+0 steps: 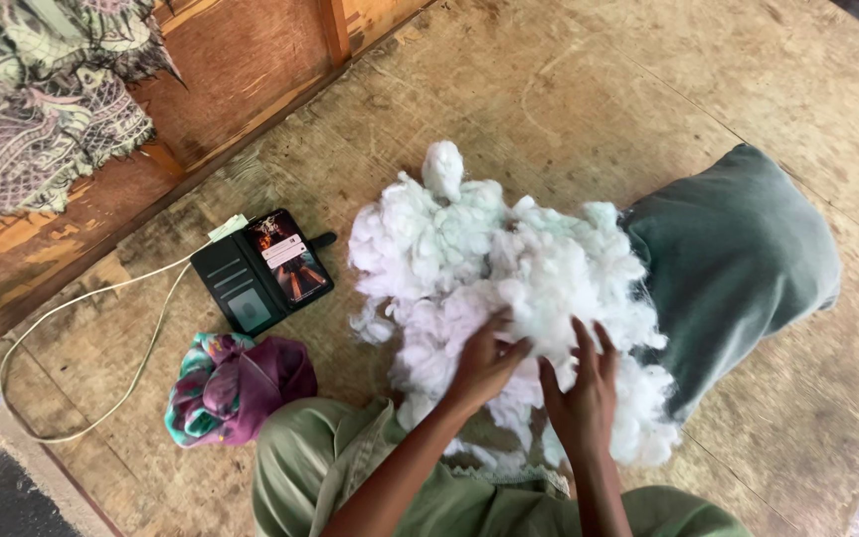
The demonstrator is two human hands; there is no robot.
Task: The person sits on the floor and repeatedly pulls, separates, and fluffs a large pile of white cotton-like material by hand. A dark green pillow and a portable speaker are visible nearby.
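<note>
The left hand point(484, 363) was laid palm-down on the near side of a heap of white stuffing fibre point(509, 288), its fingers bent and pinched on a tuft, while the right hand point(581, 393) was set just beside it with fingers spread wide and pressed flat into the fluff, gripping nothing that could be made out. The heap was piled in the middle of a worn plywood floor point(599, 89), touching a grey-green cushion cover point(738, 259) toward the right edge; a phone in an open wallet case point(262, 268) and a bundled purple cloth point(236, 388) were left well apart near the left edge.
</note>
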